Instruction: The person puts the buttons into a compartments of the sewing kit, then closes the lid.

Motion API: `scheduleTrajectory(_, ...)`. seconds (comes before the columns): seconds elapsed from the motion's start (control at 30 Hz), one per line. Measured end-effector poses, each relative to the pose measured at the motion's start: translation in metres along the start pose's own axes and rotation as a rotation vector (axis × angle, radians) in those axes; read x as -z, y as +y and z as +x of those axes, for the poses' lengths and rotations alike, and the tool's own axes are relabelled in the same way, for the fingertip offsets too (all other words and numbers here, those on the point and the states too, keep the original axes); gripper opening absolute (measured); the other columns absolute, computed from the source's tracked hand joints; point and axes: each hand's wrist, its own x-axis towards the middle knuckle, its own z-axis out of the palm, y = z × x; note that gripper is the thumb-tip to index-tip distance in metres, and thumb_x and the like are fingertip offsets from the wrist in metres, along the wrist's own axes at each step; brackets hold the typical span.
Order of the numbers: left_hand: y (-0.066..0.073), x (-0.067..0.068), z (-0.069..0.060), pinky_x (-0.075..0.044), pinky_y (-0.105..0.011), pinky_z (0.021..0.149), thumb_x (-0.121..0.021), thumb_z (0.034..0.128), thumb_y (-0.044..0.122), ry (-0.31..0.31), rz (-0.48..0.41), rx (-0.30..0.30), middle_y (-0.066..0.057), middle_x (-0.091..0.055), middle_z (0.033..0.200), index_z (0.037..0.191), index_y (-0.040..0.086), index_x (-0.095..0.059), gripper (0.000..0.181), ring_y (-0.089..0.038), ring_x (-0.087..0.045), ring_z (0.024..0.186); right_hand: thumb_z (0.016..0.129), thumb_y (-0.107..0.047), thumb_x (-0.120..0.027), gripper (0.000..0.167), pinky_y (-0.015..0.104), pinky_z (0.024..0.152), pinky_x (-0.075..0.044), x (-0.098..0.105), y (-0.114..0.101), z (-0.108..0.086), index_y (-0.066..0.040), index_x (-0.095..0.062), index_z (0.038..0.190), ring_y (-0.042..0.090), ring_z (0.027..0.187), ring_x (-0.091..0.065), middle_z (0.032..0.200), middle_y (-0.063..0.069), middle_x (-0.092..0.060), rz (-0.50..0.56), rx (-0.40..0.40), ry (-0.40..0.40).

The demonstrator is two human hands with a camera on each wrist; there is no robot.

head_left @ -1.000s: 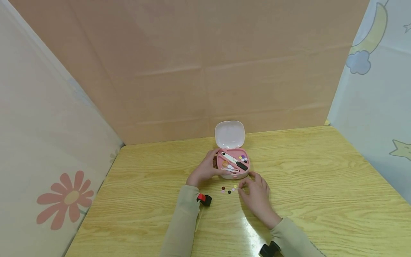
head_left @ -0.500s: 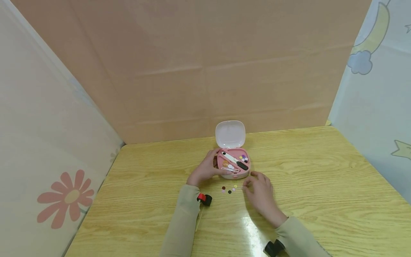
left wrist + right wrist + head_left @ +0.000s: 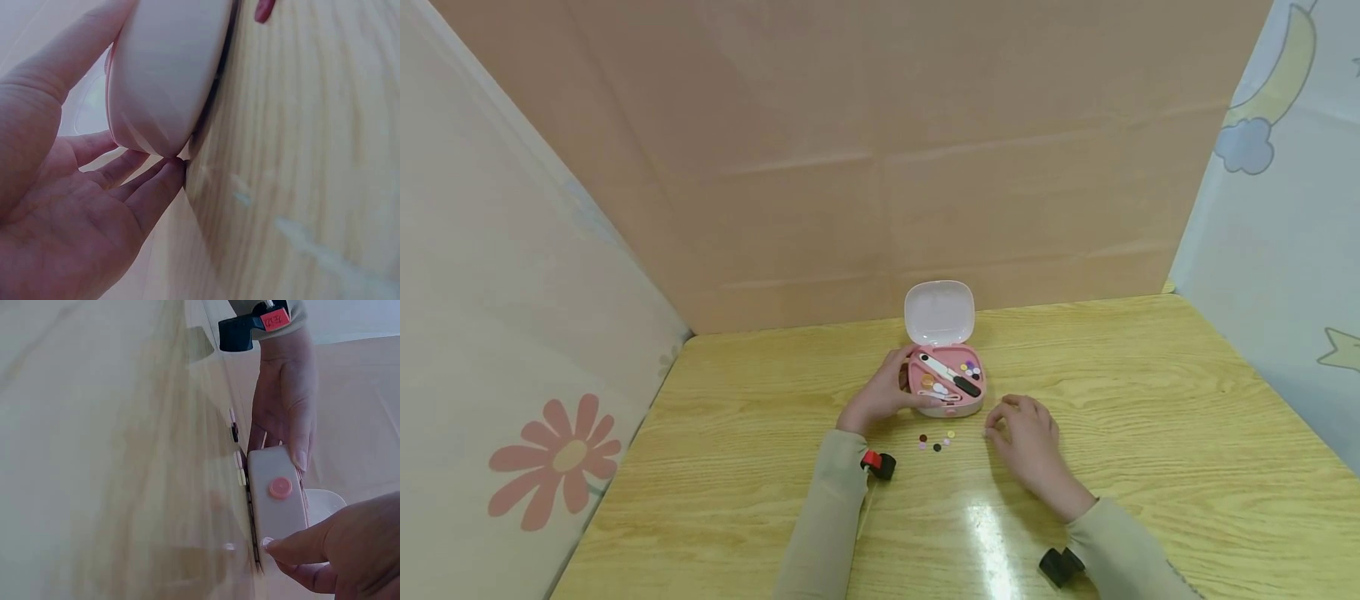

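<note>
Pink box (image 3: 967, 408): In the head view, it sat near the middle of the tabletop's (image 3: 760, 400) far edge, with its white lid (image 3: 939, 313) up.
Inside: A white-and-black tool (image 3: 937, 367) lay slanted across it.
Loose buttons (image 3: 937, 447): Five lay on the tabletop, just off the box's near edge.
Right hand (image 3: 1028, 437): It was right of those buttons, thumb and finger close together.
Left hand (image 3: 880, 400): It gripped the box's left side. The left wrist view showed bent fingers against the box.
Pale little thing (image 3: 267, 542): In the right wrist view, the right hand seemed to pinch it, maybe a button. It was too small to be sure.
Button step: It looked like handling one small button while the box was held steady.
Next button move: That seemed to need a soft, careful pinch and no bumping the box.
</note>
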Motion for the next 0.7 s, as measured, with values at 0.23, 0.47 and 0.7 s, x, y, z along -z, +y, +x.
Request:
scheduleTrajectory(0.23, -0.001, 0.000, 0.001, -0.041, -0.027, 0.099, -0.085, 0.0734, 0.021, 0.002, -0.012, 0.003, -0.001, -0.033, 0.134, 0.150, 0.021, -0.028, 0.096, -0.017, -0.045, 0.120, 0.086, -0.009, -0.069, 0.007, 0.069, 0.097, -0.017, 0.006, 0.002, 0.005, -0.011, -0.064, 0.083, 0.055, 0.122, -0.028, 0.129, 0.029, -0.046, 0.002, -0.001, 0.009)
scheduleTrajectory(0.47, -0.001, 0.000, 0.002, -0.041, -0.028, 0.100, -0.085, 0.0731, 0.020, -0.002, -0.006, -0.012, -0.003, -0.032, 0.135, 0.150, 0.021, -0.028, 0.095, -0.018, -0.045, 0.120, 0.086, -0.008, -0.068, 0.005, 0.069, 0.096, -0.017, 0.016, 0.002, 0.012, -0.009, -0.064, 0.084, 0.056, 0.122, -0.027, 0.129, 0.031, -0.045, -0.017, -0.008, 0.018)
scheduleTrajectory(0.7, -0.003, 0.001, 0.002, -0.041, -0.027, 0.099, -0.085, 0.0734, 0.020, -0.007, -0.014, -0.015, -0.002, -0.032, 0.134, 0.149, 0.021, -0.028, 0.095, -0.018, -0.046, 0.118, 0.088, -0.010, -0.066, 0.006, 0.070, 0.096, -0.015, 0.027, 0.000, 0.021, -0.006, -0.063, 0.086, 0.057, 0.123, -0.025, 0.131, 0.032, -0.042, 0.005, -0.018, 0.025)
